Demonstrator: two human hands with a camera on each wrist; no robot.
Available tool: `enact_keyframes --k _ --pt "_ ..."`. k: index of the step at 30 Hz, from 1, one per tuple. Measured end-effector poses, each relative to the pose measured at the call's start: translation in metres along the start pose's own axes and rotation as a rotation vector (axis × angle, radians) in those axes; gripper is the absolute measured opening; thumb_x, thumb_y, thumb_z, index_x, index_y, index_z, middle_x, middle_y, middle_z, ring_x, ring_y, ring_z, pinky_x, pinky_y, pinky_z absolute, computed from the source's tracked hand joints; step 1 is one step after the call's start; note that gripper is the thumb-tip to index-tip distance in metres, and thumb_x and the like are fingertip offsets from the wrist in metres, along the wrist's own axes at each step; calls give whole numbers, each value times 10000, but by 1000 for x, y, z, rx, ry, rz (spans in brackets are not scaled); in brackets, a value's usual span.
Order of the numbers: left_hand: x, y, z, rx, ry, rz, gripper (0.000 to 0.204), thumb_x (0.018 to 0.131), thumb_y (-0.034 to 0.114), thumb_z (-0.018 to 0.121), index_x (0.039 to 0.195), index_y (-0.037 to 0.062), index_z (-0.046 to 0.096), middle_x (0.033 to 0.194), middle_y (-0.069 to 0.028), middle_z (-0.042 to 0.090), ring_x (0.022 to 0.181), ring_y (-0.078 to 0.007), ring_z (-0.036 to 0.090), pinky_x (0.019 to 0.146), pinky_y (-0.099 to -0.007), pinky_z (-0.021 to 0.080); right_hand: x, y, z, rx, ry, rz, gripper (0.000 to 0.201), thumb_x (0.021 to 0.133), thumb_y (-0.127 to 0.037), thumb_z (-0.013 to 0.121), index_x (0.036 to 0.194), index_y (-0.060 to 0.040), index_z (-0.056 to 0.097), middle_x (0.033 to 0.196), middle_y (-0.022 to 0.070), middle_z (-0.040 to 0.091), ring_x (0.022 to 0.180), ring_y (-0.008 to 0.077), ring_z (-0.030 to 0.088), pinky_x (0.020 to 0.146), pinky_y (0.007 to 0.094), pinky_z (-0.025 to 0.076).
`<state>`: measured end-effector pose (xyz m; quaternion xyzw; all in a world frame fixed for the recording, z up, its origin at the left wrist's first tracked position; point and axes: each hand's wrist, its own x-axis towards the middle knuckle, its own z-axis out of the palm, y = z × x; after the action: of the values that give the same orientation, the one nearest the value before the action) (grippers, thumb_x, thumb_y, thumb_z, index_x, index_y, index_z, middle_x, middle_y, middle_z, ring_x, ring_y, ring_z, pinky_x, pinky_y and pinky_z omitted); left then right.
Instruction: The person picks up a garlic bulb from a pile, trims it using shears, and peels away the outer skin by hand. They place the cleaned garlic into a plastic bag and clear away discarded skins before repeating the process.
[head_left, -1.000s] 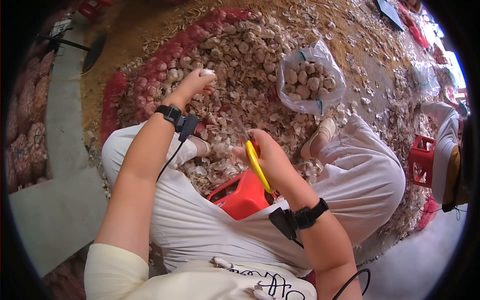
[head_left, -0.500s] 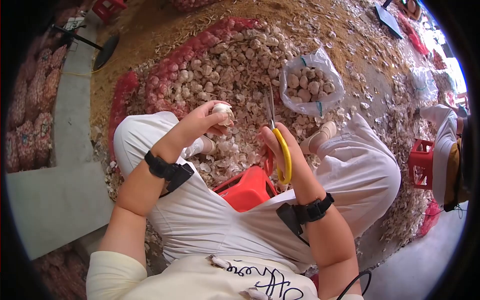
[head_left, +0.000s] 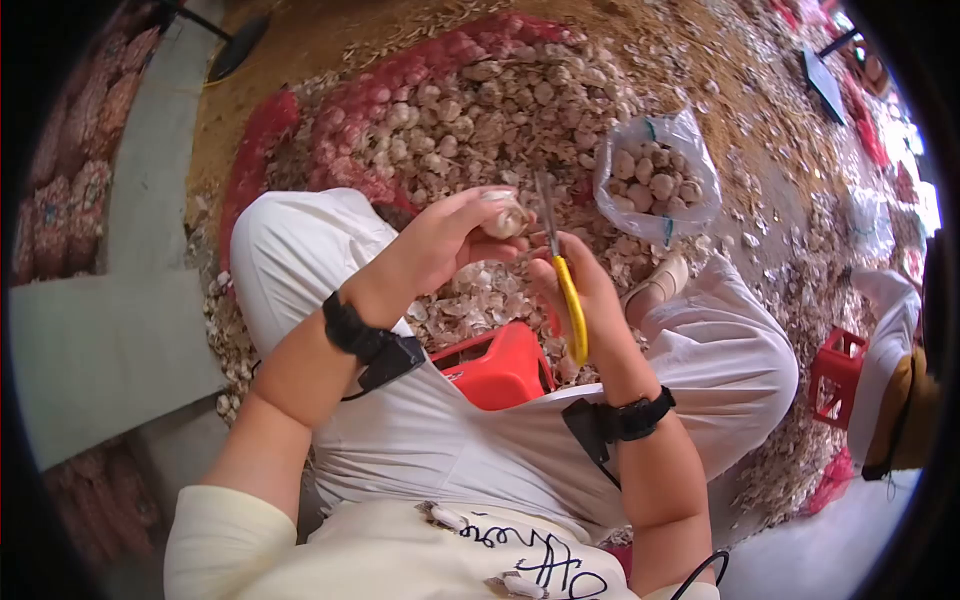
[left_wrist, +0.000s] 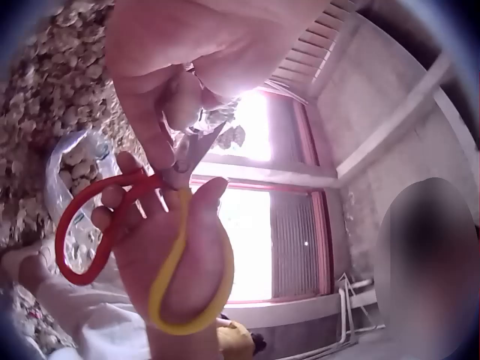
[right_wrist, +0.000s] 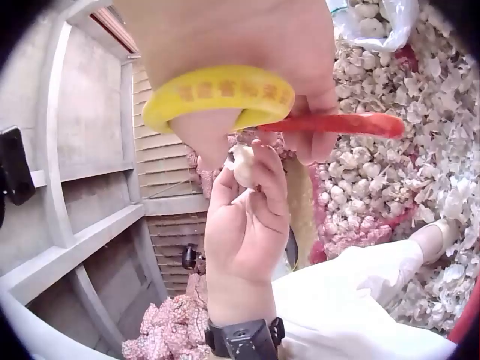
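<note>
My left hand (head_left: 450, 235) holds a whitish garlic bulb (head_left: 506, 217) between thumb and fingers, above the heap. Just right of it, my right hand (head_left: 590, 290) grips scissors by their yellow handle (head_left: 571, 310), blades (head_left: 546, 210) pointing away from me. In the left wrist view the blades (left_wrist: 196, 154) are spread at the bulb (left_wrist: 184, 101), and the red handle (left_wrist: 82, 225) lies across the fingers. In the right wrist view the bulb (right_wrist: 244, 165) sits in the left fingertips below the yellow handle (right_wrist: 225, 86); the blades are mostly hidden there.
Garlic bulbs (head_left: 450, 120) and loose skins cover the floor beside red netting (head_left: 350, 105). A clear plastic bag (head_left: 705, 190) of bulbs stands beyond the right hand. A red stool (head_left: 505, 370) is between the legs; another person sits at the far right.
My left hand has brought a bulb from the heap back and rightward toward the scissors. My right hand has moved slightly right and turned the blades away from me.
</note>
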<state>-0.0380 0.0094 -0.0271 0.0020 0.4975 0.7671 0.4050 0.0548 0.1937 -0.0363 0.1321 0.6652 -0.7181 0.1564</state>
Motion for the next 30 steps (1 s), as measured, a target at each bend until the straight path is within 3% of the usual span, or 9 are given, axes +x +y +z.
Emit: enact_keyframes --k 1,4,6,9,13,15,20,22,30 --pt "1 1 -2 -1 19 6 403 966 251 494 1295 24 449 1156 -142 596 948 -189 636 810 -317 547 1 -3 0 34 -27 7 447 867 -281 696 1193 -24 531 793 -10 577 700 70 515 622 231 445" --pt "4 10 -2 59 8 39 453 955 211 500 1357 26 405 1217 -108 564 966 -173 620 846 -304 528 8 -11 -2 -88 -21 12 481 848 -273 713 1208 -18 521 885 44 579 764 126 546 652 255 466" --pt "3 15 -6 -9 -26 43 455 952 197 491 1363 26 398 1198 -108 571 959 -177 622 855 -307 523 19 7 -3 -387 105 -404 547 808 -269 747 1225 -9 507 1048 121 544 877 221 560 713 303 492" --pt "2 16 -14 -108 -109 60 463 939 163 463 1373 20 388 1139 -109 589 935 -190 629 860 -320 517 15 2 -6 -571 138 -458 604 771 -271 770 1240 -10 494 1163 164 482 976 298 539 787 351 496" --pt "2 17 -16 -79 -32 113 454 945 195 423 1357 5 399 1090 -133 607 889 -193 630 838 -328 522 15 5 -4 -590 134 -493 605 760 -261 776 1246 -36 496 1141 153 500 950 300 553 787 364 500" --pt "1 19 -17 -289 -74 98 456 961 245 383 1349 4 404 1077 -150 611 863 -200 630 820 -327 526 14 5 -3 -621 142 -511 600 753 -251 779 1239 -34 502 1133 152 505 943 304 559 776 372 502" --pt "1 18 -20 -325 -94 111 466 971 281 346 1339 3 413 1078 -156 611 842 -203 627 790 -325 531 17 7 0 -673 193 -520 587 726 -213 789 1216 -29 522 1108 150 521 915 320 574 756 396 504" --pt "0 17 -20 -324 -97 114 465 976 284 339 1338 3 414 1084 -154 610 834 -200 625 779 -325 531 17 3 1 -773 227 -640 585 709 -191 795 1206 -30 531 1100 144 525 893 324 578 751 395 504" --pt "-5 12 -6 -82 -88 146 504 1014 383 349 1363 22 391 1060 -87 598 848 -168 609 793 -326 522 15 1 3 -773 239 -667 576 717 -207 796 1201 -36 536 1091 137 526 862 304 587 719 373 508"
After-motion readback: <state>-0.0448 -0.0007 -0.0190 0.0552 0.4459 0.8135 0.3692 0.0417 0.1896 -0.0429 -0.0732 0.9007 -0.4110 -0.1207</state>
